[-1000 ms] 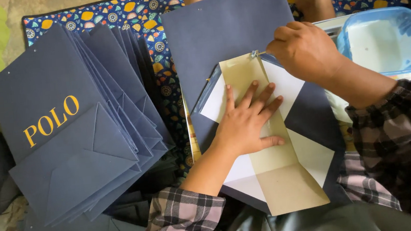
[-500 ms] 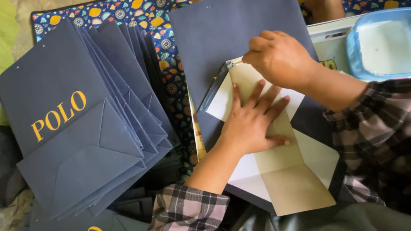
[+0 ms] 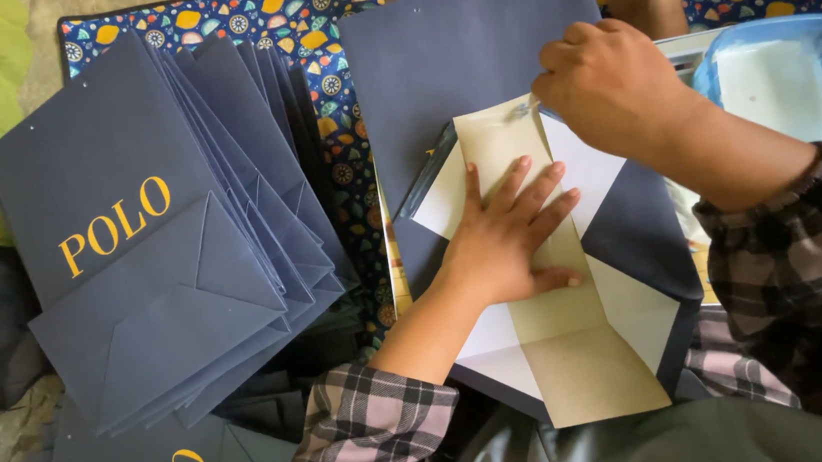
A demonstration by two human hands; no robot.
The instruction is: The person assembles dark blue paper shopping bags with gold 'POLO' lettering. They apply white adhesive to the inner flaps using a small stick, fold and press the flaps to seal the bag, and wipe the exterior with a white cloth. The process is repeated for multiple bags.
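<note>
My left hand [image 3: 507, 237] lay with fingers spread flat on the tan cardboard insert [image 3: 568, 346], pinning it into the opened base of the navy paper bag [image 3: 473, 44] on my lap. My right hand [image 3: 608, 81] was closed around a small glue brush at the insert's top edge. I judged gluing under way; next called for folding flaps.

I see a fanned stack of navy paper bags [image 3: 162, 255] with gold lettering at left — another navy bag [image 3: 473, 44] lies flat at centre.
</note>
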